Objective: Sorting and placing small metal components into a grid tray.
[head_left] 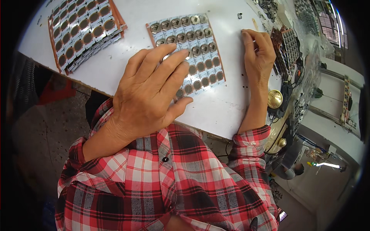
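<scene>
A light-blue circuit board panel (202, 79) with copper-coloured edges lies on the white table. Shiny metal caps (190, 35) sit in its far rows, while the near rows show flat dark round pads (205, 81). My left hand (148, 88) spreads over the panel's left side, its fingers stretched out and its thumb apart. Fingertips rest on or just above the middle rows, and the hand hides that part. To the right of the panel, my right hand (259, 54) has curled fingers, thumb and forefinger close together at the tips. Anything between them is too small to make out.
A stack of similar panels (83, 30) lies at the table's far left. On the right are a pile of dark boards (285, 50), a round gold-coloured metal object (274, 99) and cables. A small dark part (239, 15) lies on the far side. Another person (287, 169) is farther right.
</scene>
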Demonstrator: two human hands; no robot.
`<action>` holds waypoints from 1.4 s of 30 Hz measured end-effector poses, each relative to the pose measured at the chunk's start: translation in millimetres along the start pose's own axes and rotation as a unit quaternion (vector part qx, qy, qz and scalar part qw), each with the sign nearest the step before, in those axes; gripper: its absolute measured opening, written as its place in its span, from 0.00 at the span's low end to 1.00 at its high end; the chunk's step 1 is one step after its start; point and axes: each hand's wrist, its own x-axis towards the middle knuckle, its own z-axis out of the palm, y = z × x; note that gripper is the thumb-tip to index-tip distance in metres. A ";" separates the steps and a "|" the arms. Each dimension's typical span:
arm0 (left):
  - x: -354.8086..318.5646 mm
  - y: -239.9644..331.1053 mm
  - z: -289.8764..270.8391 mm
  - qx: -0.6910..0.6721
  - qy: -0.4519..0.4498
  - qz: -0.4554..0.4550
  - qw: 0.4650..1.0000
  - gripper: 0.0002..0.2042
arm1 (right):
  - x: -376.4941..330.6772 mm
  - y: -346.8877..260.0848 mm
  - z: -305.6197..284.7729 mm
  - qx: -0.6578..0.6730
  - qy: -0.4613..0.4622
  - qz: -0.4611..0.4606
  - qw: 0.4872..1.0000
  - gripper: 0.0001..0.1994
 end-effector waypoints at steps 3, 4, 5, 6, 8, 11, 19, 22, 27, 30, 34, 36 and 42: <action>3.5 0.8 -0.1 -0.007 0.001 -0.008 1.000 0.31 | 2.2 4.6 -0.1 0.039 0.060 -0.112 0.991 0.05; 4.3 1.3 -0.5 -0.004 -0.001 -0.015 1.000 0.32 | -3.1 -9.1 -0.7 0.148 0.021 0.001 0.989 0.06; 6.5 1.8 -1.3 0.003 -0.005 -0.026 1.000 0.32 | -9.5 -27.1 -7.3 0.249 -0.020 0.116 0.961 0.08; 10.0 2.8 -1.7 -0.022 -0.005 -0.025 0.999 0.32 | -11.3 -34.7 -8.1 0.305 -0.019 0.097 0.947 0.09; 16.3 1.8 0.5 -0.073 -0.004 -0.018 0.997 0.34 | -17.9 -58.0 -15.7 0.336 -0.050 0.115 0.933 0.09; 17.1 -0.9 3.8 -0.093 0.036 -0.029 0.995 0.34 | -25.1 -74.1 -15.2 0.370 -0.118 0.120 0.914 0.13; 14.2 -28.2 -6.2 -0.010 0.019 -0.015 1.000 0.35 | -43.6 -93.4 -4.8 0.394 -0.200 0.149 0.885 0.10; 17.8 -32.2 -5.0 -0.004 0.009 -0.023 1.000 0.36 | -46.4 -97.3 -0.4 0.370 -0.200 0.121 0.899 0.09; 16.2 -30.8 -9.1 0.003 -0.002 -0.038 0.999 0.36 | -48.3 -96.2 9.4 0.383 -0.174 0.080 0.904 0.08; 15.4 -31.4 -9.1 0.009 -0.003 -0.049 0.999 0.36 | -50.6 -102.7 10.8 0.354 -0.178 0.069 0.916 0.08; 16.5 -28.2 -10.0 0.016 -0.006 -0.057 0.998 0.37 | -51.4 -104.0 11.9 0.280 -0.166 0.048 0.944 0.08; 17.0 -27.9 -9.8 0.017 -0.006 -0.060 0.998 0.37 | -50.9 -101.5 12.8 0.259 -0.162 0.007 0.952 0.08; 21.5 -24.7 -7.0 0.030 -0.012 -0.073 0.997 0.37 | -50.3 -103.5 16.4 0.284 -0.127 0.009 0.950 0.06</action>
